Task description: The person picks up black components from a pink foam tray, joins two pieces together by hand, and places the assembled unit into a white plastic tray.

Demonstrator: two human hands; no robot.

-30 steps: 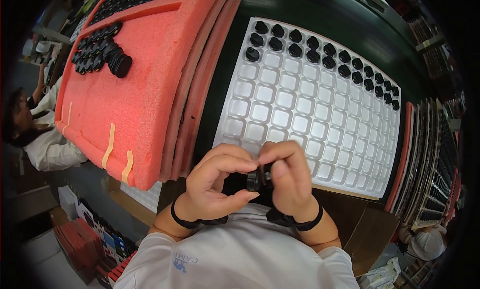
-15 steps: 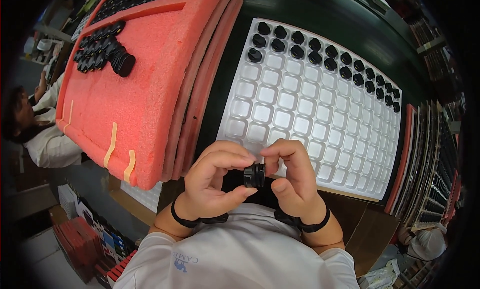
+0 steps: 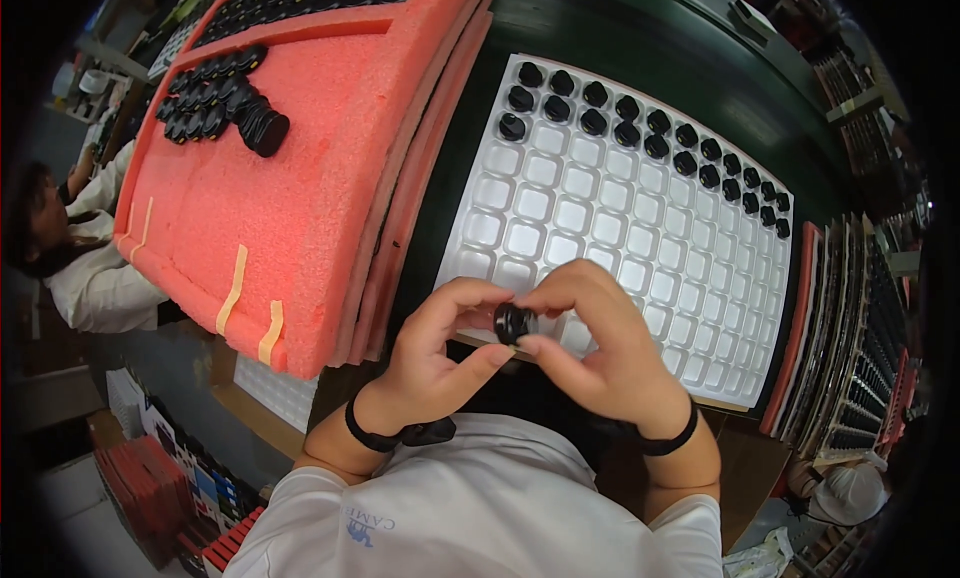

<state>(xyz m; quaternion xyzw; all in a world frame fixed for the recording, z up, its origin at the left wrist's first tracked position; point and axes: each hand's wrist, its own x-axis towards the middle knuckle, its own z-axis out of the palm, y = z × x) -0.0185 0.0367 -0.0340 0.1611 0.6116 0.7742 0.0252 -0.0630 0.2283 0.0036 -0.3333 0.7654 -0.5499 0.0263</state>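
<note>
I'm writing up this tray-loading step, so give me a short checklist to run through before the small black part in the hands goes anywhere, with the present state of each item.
1. Small black round part pinched between both hands: ok, left hand and right hand both have fingertips on it.
2. Empty cells in the white compartment tray: ok, only the far rows hold black parts.
3. Tray lying flat on the dark table: ok.
4. Part's orientation and condition: cannot tell, fingers cover much of it.
5. Supply on the red foam sheet: ok, a cluster of black parts remains.
</note>
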